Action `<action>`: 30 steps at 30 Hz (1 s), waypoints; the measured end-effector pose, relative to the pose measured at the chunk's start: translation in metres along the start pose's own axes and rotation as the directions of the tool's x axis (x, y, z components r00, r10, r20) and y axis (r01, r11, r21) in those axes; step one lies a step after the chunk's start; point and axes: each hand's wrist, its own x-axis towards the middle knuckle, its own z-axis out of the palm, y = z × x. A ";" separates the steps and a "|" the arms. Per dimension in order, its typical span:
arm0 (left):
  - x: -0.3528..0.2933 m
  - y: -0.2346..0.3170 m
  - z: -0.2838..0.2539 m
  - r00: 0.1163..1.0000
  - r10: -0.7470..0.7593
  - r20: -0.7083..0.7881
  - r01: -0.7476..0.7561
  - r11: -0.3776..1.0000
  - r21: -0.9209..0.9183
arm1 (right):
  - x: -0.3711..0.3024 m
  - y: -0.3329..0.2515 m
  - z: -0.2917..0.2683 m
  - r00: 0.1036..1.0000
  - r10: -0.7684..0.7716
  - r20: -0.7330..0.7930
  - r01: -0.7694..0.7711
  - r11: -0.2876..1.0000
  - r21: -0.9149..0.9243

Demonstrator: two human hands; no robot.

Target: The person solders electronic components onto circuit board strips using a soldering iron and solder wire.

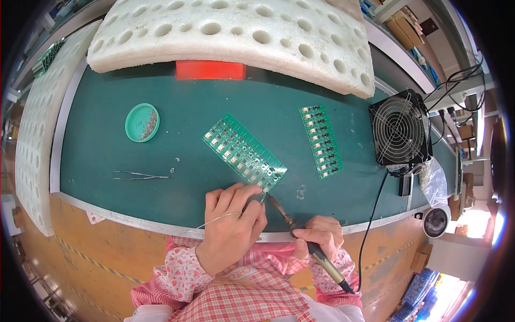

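Observation:
A green circuit board panel [244, 149] with rows of small white and dark parts lies slantwise on the bench before me. My right hand [322, 234] grips a soldering iron [317, 253], its tip at the panel's near right corner. Close to that same corner, my left hand [233, 225] has its fingers closed on a thin solder wire [215, 219], which trails off to the left. The exact spot where wire and tip meet is too small to make out.
Left of the panel lie tweezers [140, 175] and a round green dish [142, 123] of tiny parts. A second board panel [321, 141] and a black fan [399, 129] are on the right. White foam with holes [236, 31] and a red block [210, 70] stand behind.

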 end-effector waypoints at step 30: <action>0.004 0.002 -0.001 1.000 0.021 0.019 -0.019 0.998 -0.059 | -0.026 -0.013 0.005 0.822 0.468 -0.325 -0.459 0.882 0.109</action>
